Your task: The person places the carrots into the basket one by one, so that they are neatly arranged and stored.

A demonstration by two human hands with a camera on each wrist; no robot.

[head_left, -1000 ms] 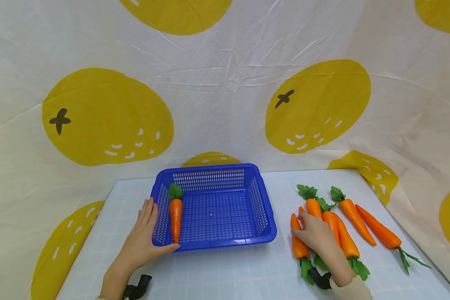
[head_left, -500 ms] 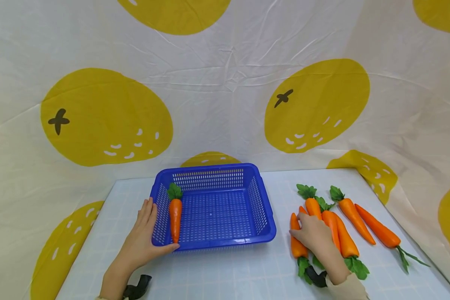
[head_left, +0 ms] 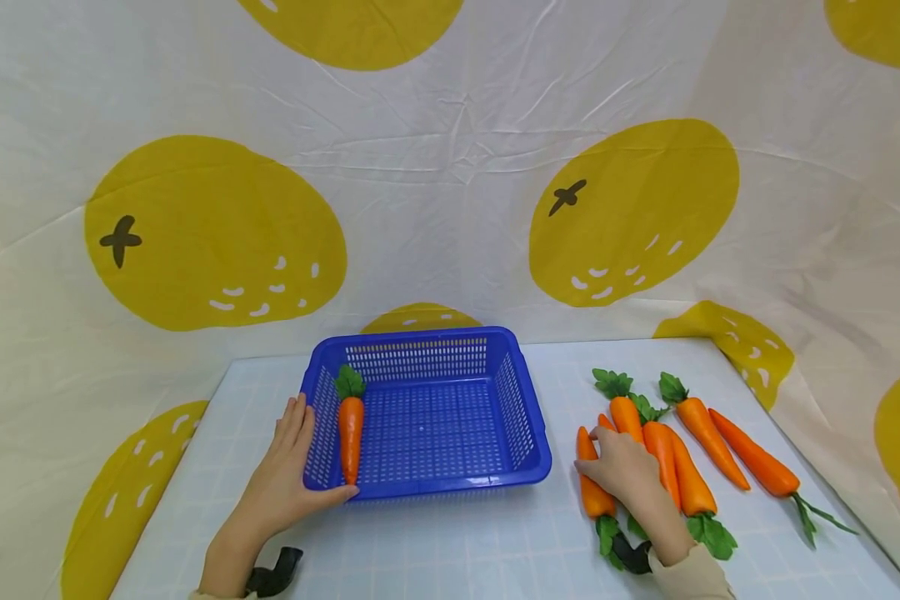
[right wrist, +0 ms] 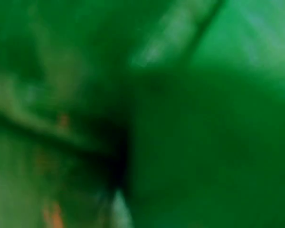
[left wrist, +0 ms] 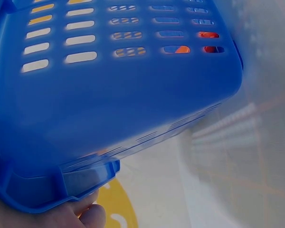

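Note:
At the left of the head view, my left hand (head_left: 288, 471) grips the near left corner of a blue plastic basket (head_left: 450, 483), thumb along the front rim and fingers at the side. The left wrist view shows fingertips (left wrist: 92, 216) under the rim. One carrot (head_left: 351, 433) with a green top lies inside, along the left wall. My right hand (head_left: 630, 467) pinches the leftmost carrot (head_left: 595, 496) of a group on the table, its thumb across it. Another carrot is mostly hidden under that hand. Blurred green leaves (right wrist: 213, 142) fill the right wrist view.
Several more carrots lie right of my right hand, including a slanted one (head_left: 712, 442) and an outermost one (head_left: 757, 458) with a thin green stem. The pale checked table (head_left: 435, 550) meets a lemon-print cloth (head_left: 450, 208) behind the basket.
The leftmost carrot's tip has shifted slightly left, with my right hand moving a little the same way. My left hand and the basket stay in place.

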